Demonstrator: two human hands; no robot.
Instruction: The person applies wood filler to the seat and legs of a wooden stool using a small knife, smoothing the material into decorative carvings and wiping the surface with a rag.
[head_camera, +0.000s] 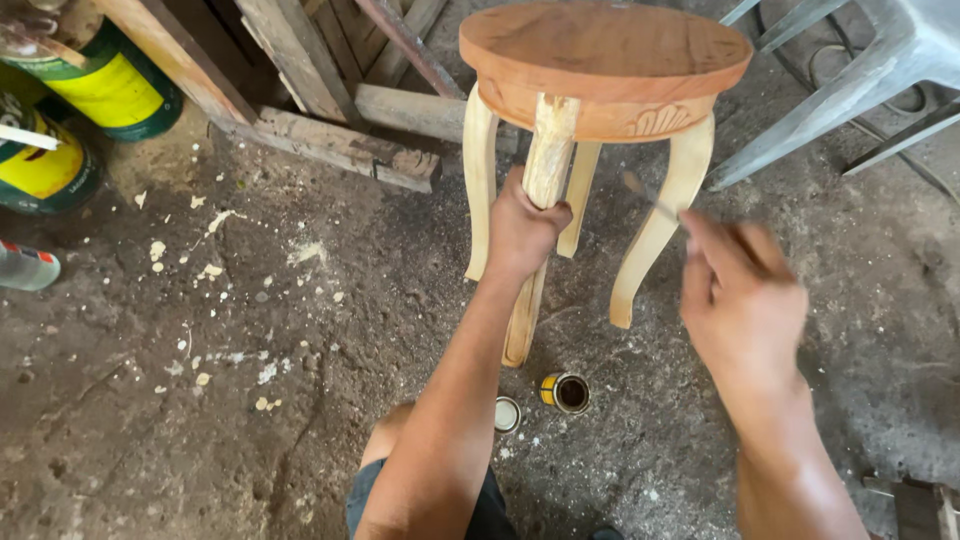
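At the far left edge stand two large cans (110, 85) with yellow and green bands, cut off by the frame, and below them the end of a spray can (25, 268) lies on the dirt floor (200, 430). Pale wood chips (210, 270) are scattered over the open stretch of floor between these and the stool. Rough planks (330, 145) lean and lie along the upper left, close behind the stool's legs.

The left hand (520, 232) is closed in a full grip around the front leg (540, 230) of the small wooden stool (600, 60), just below the round seat; that leg looks raw and splintery near the top. The stool is tilted, its curved legs clear of the ground. Below the gripped leg, a small open tin (567, 392) with dark liquid inside sits on the floor, and its round lid (507, 414) lies just beside it, near the person's knee.

The right hand (740, 300) is blurred, fingers curled around a thin brush or stick (655, 200) whose tip reaches toward the right front leg; whether it touches is unclear. At the upper right, grey metal legs (860, 80) of another piece of furniture stand near the stool, leaving bare floor to the right
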